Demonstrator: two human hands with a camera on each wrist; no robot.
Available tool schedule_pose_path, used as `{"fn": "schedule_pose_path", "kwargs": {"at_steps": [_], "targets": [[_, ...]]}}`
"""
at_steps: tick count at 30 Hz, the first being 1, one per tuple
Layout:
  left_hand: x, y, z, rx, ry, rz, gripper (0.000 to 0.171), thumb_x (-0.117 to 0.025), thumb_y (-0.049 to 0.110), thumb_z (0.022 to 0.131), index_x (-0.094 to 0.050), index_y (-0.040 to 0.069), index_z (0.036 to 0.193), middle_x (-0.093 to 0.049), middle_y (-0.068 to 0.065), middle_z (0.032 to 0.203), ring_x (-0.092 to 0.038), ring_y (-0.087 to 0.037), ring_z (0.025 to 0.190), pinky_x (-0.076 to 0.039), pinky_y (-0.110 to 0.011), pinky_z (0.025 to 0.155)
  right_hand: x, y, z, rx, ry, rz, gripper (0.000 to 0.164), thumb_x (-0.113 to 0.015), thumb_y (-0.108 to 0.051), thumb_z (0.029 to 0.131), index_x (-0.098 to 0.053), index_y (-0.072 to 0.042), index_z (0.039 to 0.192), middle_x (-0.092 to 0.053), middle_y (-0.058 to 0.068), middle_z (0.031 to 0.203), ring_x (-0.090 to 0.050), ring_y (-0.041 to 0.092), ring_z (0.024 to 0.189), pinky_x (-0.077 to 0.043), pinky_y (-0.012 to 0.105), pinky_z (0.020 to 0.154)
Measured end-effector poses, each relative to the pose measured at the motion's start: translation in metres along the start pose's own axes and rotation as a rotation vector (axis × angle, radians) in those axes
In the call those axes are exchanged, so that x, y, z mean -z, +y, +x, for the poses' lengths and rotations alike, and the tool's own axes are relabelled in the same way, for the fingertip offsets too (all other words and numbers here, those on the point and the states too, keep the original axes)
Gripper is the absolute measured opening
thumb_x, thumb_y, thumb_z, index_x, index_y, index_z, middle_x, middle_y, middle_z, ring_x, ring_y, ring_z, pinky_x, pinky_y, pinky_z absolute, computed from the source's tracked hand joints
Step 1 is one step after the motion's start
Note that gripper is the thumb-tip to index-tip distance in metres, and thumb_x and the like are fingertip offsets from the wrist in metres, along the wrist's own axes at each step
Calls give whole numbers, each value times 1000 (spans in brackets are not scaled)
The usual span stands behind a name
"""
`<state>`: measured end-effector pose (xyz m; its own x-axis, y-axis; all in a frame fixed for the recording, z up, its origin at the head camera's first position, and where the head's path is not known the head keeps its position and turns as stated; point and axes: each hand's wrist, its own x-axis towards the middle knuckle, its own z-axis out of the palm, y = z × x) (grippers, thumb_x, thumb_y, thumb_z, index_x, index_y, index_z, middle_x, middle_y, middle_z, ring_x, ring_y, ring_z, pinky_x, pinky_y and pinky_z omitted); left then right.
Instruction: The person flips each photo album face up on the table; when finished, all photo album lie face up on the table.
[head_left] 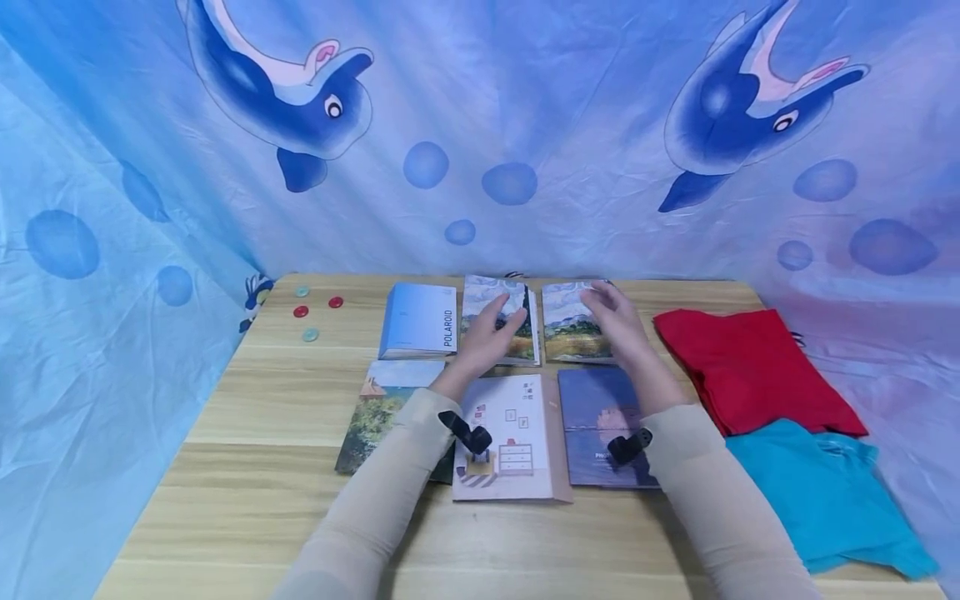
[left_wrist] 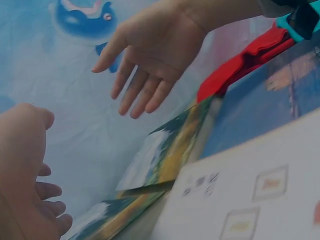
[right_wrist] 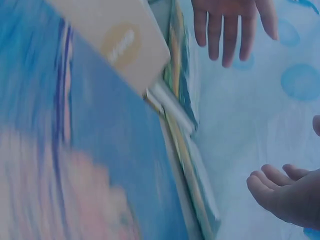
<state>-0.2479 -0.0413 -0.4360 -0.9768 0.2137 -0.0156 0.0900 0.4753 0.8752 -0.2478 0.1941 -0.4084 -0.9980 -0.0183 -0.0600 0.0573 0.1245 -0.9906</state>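
Note:
In the head view my left hand (head_left: 489, 335) hovers over a landscape-painted album (head_left: 480, 292) in the back row, fingers loosely extended. Beside it my right hand (head_left: 617, 321) hangs over another album with a similar painting (head_left: 566, 329). Both wrist views show the palms facing each other with nothing between them. A blue "POLAROID" album (head_left: 420, 317) lies left of these two. Nearer me are a tree-painted album (head_left: 375, 417), partly under the left forearm, a white album with a drawn room (head_left: 517, 450), and a dark blue photo album (head_left: 588, 400), partly covered by the right wrist.
A folded red cloth (head_left: 757, 362) and a turquoise garment (head_left: 817, 492) lie at the table's right. Several red and pale green discs, including a red one (head_left: 301, 312), sit at the back left. A blue dolphin-print curtain (head_left: 525, 100) hangs behind the wooden table (head_left: 247, 467).

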Motion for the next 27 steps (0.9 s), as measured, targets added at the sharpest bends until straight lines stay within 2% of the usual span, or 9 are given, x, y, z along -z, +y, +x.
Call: {"fn": "schedule_pose_path", "kwargs": {"at_steps": [2, 5, 8, 10, 14, 17, 21, 24, 27], "targets": [[-8, 3, 2, 4, -28, -10, 73, -43, 62, 102, -26, 25, 162, -25, -3, 167, -30, -28, 149, -24, -50, 121, 11, 1, 0, -4, 15, 19, 65, -53, -29, 106, -27, 0, 158, -34, 23, 157, -33, 35, 145, -28, 47, 121], [-19, 5, 6, -11, -64, -41, 73, -44, 61, 102, -27, 23, 162, -25, -6, 167, -33, -30, 148, -26, -49, 121, 28, 2, -1, -22, 31, 19, 66, -52, -33, 106, -26, -1, 158, -31, 22, 159, -31, 35, 147, -27, 48, 121], [-29, 6, 10, -13, -88, -54, 73, -44, 61, 102, -27, 22, 162, -25, -7, 166, -31, -30, 149, -26, -49, 121, 43, 4, -2, -30, 41, -2, 68, -52, -35, 106, -26, 0, 158, -32, 23, 158, -31, 36, 147, -27, 49, 121], [-34, 7, 12, -13, -97, -48, 73, -43, 62, 102, -28, 22, 162, -26, -7, 166, -24, -29, 152, -25, -50, 121, 53, 8, -1, -35, 39, -10, 70, -52, -36, 106, -24, 1, 159, -31, 24, 159, -31, 37, 147, -26, 49, 121], [-46, 10, 15, -10, -109, -71, 71, -44, 60, 103, -30, 22, 161, -29, -6, 165, -28, -31, 150, -28, -52, 120, 72, 21, 2, -51, 22, -33, 71, -51, -34, 107, -21, 3, 159, -27, 24, 161, -30, 38, 148, -25, 50, 121], [-54, 15, 18, -6, -115, -82, 71, -44, 59, 103, -30, 20, 161, -31, -6, 164, -34, -31, 147, -31, -52, 118, 86, 32, 3, -97, -9, -50, 72, -51, -36, 106, -20, 1, 160, -26, 26, 162, -29, 40, 148, -26, 51, 121], [-65, 19, 24, 13, -97, -73, 72, -45, 58, 103, -31, 17, 160, -33, -7, 163, -34, -30, 147, -30, -51, 119, 97, 46, 6, -139, -83, -118, 71, -51, -35, 107, -19, -1, 160, -25, 27, 161, -27, 44, 148, -27, 54, 119], [-73, 20, 28, 42, -96, -74, 72, -45, 56, 104, -31, 15, 160, -26, -7, 166, -27, -30, 151, -26, -51, 121, 101, 55, 8, -136, -136, -189, 71, -48, -33, 108, -15, 0, 161, -20, 26, 163, -23, 44, 149, -26, 55, 120], [-81, 21, 31, 82, -137, -60, 72, -45, 53, 105, -26, 13, 162, -15, -8, 169, -16, -30, 154, -19, -52, 123, 102, 62, 9, -147, -180, -237, 71, -48, -33, 108, -13, 0, 161, -17, 24, 165, -18, 43, 151, -24, 55, 121]]}}
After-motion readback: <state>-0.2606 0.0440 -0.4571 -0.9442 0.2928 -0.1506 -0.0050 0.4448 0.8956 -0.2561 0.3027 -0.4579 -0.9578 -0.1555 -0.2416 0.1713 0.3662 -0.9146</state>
